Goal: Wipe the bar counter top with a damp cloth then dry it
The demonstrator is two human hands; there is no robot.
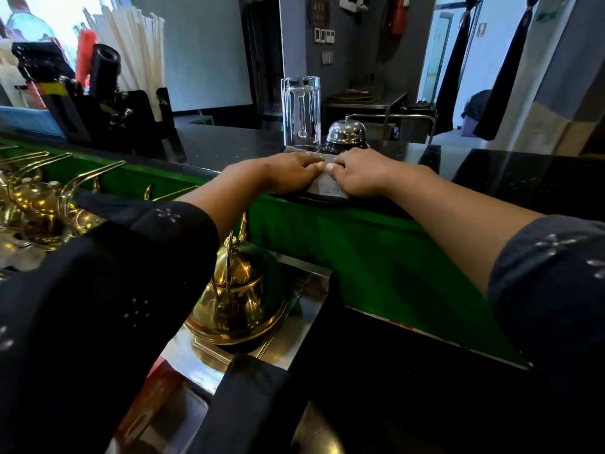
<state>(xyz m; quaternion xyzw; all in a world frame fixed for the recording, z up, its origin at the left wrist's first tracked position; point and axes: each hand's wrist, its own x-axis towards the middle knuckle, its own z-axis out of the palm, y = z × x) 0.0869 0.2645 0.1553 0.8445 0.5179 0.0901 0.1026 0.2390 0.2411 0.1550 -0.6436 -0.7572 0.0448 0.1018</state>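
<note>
A grey cloth lies folded on the near edge of the black bar counter top. My left hand presses flat on the cloth's left part, fingers together. My right hand rests on its right part, fingertips meeting those of the left hand. Most of the cloth is hidden under both hands; only a grey strip shows between and below them.
Just behind the hands stand a tall clear glass and a chrome call bell. A black holder with straws sits at the counter's left. Below the green counter front are brass teapots on a steel tray.
</note>
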